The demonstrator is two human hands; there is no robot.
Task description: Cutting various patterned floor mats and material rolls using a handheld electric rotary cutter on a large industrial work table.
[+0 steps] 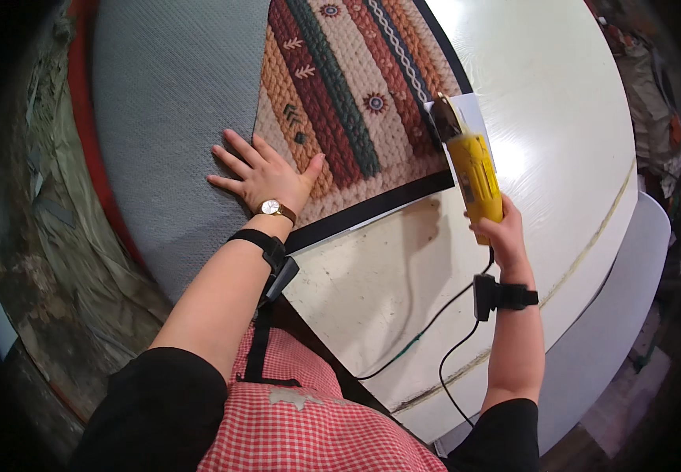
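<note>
My left hand (265,175) lies flat with fingers spread on a rug, where its grey mesh backing (171,118) meets the patterned striped face (348,86) in red, tan and green. A watch sits on that wrist. My right hand (499,228) grips a yellow corded power tool (474,169), whose dark head rests at the rug's black-edged corner (435,118) on the white table (561,118). A white piece of paper lies under the tool head.
The tool's black cord (427,326) runs across the table toward my body. The white tabletop has a stained patch near its front edge (372,267). A red strip (81,86) borders the grey backing on the left, over a worn floor.
</note>
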